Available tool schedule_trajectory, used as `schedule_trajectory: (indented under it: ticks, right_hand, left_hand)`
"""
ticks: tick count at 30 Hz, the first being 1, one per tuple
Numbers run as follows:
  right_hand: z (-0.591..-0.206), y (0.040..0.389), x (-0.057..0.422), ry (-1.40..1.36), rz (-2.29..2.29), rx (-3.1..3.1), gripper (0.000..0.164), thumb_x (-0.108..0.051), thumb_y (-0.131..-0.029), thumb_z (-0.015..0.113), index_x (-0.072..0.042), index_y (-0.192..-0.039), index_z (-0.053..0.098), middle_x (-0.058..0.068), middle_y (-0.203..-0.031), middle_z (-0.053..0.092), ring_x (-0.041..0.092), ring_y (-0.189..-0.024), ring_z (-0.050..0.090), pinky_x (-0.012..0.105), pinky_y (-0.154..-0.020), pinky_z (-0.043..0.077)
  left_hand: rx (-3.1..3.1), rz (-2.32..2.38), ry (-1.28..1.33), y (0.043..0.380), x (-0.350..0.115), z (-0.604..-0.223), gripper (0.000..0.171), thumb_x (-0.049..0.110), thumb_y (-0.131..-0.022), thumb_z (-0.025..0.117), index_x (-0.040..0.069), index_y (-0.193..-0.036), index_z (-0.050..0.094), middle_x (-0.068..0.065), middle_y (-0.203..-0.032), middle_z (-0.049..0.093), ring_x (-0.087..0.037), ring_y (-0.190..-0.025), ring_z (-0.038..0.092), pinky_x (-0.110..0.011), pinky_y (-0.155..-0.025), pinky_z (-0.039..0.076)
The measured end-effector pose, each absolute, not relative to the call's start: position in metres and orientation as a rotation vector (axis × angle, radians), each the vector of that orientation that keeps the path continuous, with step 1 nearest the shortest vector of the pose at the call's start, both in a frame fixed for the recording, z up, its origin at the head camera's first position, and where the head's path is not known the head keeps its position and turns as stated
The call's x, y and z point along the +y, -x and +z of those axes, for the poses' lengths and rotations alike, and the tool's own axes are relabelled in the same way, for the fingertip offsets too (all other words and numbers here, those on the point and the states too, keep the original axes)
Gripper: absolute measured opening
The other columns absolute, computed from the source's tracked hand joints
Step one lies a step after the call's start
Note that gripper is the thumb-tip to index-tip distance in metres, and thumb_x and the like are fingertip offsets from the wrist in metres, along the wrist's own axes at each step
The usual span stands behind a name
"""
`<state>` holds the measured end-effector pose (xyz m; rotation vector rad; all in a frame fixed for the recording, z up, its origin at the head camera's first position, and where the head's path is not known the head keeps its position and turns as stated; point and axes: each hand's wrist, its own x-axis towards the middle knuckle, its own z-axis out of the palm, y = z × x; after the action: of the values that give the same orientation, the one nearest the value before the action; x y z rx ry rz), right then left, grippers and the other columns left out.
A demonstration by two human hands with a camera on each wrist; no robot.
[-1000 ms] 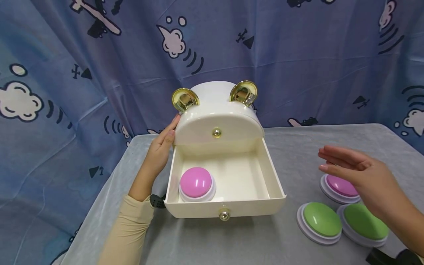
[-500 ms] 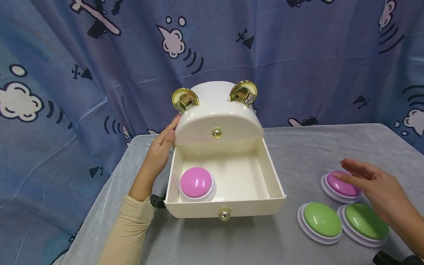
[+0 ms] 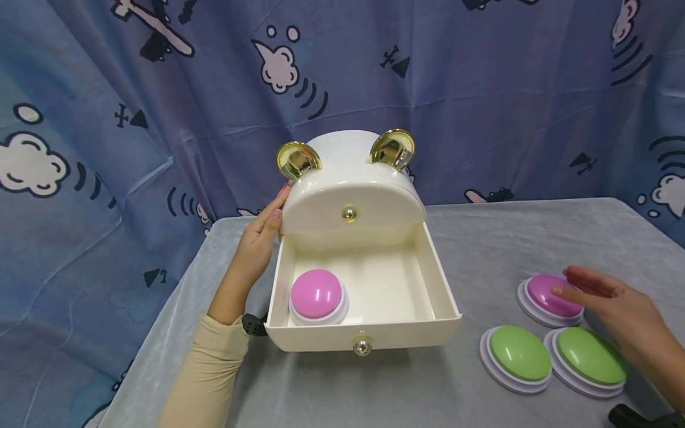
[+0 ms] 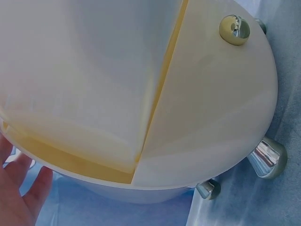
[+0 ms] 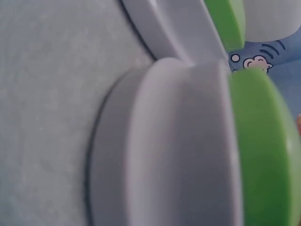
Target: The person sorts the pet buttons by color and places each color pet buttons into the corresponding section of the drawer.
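I count four push-buttons (image 3: 316,294) in all: one pink in the open drawer (image 3: 396,282), toward its front left corner, and three on the grey table (image 3: 481,249), namely an outer pink button (image 3: 551,297) and two green buttons (image 3: 518,353). The drawer belongs to one white box (image 3: 350,193) with two gold ears (image 3: 298,159) and two gold knobs (image 3: 362,345).

My right grip (image 3: 623,312) is spread, thumb apart from the fingers, at the right edge of the outer pink button (whether it touches, I cannot tell). My left grip (image 3: 257,241) rests against the box's left side, fingers straight.

The drawer floor runs on behind the inner pink and across to the right wall. A stretch of table separates that wall from the three. The table's far edge lies before a blue patterned curtain (image 3: 342,71). The green pair sits side by side, nearer me than the outer pink.
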<state>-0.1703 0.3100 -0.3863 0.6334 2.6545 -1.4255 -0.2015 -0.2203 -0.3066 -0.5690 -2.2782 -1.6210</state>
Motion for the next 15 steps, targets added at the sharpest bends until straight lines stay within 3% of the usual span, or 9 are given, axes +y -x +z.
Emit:
schedule_trajectory:
  ticks: [6, 15]
  right_hand:
    - [-0.3920, 0.1729, 0.3171, -0.551, -1.401, 2.625, 0.091, -0.048, -0.097, 0.059, -0.003, -0.159, 0.010, 0.028, -0.162, 0.010, 0.053, -0.146, 0.012, 0.068, -0.117, 0.017]
    - [-0.3914, 0.1715, 0.3194, -0.436, -1.254, 2.636, 0.101, -0.054, -0.093, 0.063, 0.002, -0.157, 0.009, 0.035, -0.159, 0.008, 0.059, -0.143, 0.013, 0.072, -0.112, 0.022]
  left_hand:
    - [-2.282, -1.626, 0.571, 0.2013, -0.2202, -0.3064, 0.046, 0.021, -0.110, 0.032, 0.010, -0.154, 0.037, -0.004, -0.164, 0.029, -0.016, -0.153, 0.024, -0.037, -0.127, 0.017]
    - [-2.286, -1.630, 0.568, 0.2008, -0.2207, -0.3062, 0.046, 0.022, -0.110, 0.031, 0.011, -0.154, 0.037, -0.002, -0.164, 0.029, -0.015, -0.153, 0.024, -0.037, -0.127, 0.018]
